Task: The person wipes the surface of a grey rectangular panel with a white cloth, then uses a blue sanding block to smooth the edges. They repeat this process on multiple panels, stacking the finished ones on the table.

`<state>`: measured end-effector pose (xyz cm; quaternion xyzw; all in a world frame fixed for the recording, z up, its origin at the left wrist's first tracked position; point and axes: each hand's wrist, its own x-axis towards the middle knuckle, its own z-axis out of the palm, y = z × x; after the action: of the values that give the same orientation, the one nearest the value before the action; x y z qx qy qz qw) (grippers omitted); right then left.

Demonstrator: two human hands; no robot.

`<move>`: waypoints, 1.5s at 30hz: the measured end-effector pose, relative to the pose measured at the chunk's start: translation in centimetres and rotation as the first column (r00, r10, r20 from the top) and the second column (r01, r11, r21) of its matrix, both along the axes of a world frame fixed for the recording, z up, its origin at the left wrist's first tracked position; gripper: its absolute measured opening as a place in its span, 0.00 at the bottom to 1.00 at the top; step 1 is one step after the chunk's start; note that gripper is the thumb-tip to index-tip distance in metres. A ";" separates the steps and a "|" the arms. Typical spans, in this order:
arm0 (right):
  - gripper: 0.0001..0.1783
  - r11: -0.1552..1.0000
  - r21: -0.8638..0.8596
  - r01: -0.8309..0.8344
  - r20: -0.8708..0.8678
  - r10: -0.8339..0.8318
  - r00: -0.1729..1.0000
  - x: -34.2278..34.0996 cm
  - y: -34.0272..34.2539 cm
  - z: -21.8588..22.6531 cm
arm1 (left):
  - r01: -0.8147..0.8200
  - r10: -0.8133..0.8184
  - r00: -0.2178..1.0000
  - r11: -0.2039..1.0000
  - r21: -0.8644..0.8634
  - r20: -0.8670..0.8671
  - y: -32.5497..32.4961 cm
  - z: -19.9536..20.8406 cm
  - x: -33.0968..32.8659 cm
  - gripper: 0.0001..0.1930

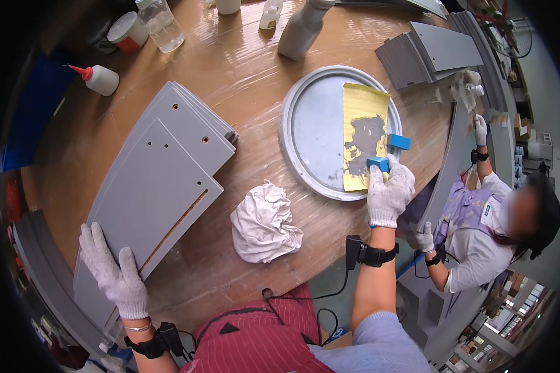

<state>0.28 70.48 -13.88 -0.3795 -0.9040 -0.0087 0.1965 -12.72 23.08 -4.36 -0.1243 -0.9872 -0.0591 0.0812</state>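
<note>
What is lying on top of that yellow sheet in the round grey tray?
On the yellow sheet sits a smear of grey paste. The right hand presses a blue block there; another blue block sits beside. The tray beneath is covered.

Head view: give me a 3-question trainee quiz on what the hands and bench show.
1. True or false: the right hand rests on a blue block at the yellow sheet in the round grey tray.
2. What does the left hand press on?
A. the white crumpled rag
B. the top grey panel of a stack
C. the red-tipped squeeze bottle
3. Fill in: the dark smear on the yellow sheet is ____ in colour.

Key: 1 true; 2 B; 3 grey. Both hands wear white knit gloves, and the left lies flat, not closed in a grip.
</note>
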 end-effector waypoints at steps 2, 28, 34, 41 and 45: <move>0.24 0.998 -0.049 0.049 0.000 -0.049 0.999 0.3 -0.4 -0.4 | 0.000 0.000 1.000 1.000 0.001 -0.004 0.2 0.0 0.0 0.31; 0.20 -0.505 -0.548 -0.666 -0.629 -0.276 0.727 -2.6 -16.0 13.1 | -0.224 0.220 0.974 0.966 0.128 0.047 -11.8 0.5 3.3 0.36; 0.18 -0.441 -0.631 -0.638 -0.647 -0.153 0.747 -6.0 -25.3 16.9 | -0.427 0.429 0.903 0.896 0.120 0.014 -22.2 -0.7 7.8 0.37; 0.24 -0.541 -0.610 -0.579 -0.738 0.122 0.664 -11.2 -37.8 20.0 | -0.570 0.246 0.798 0.013 0.821 0.550 -27.4 -6.1 17.6 0.48; 0.29 -0.412 -0.552 -0.725 -0.831 0.348 0.435 -11.3 -48.9 23.2 | -0.529 -0.026 0.848 -0.084 0.844 0.529 -27.4 -5.8 17.4 0.51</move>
<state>-11.03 21.61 9.35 0.1323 -0.6456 0.7519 -0.0172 4.65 -4.36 -10.12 0.1803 -0.6376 -0.7479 -0.0404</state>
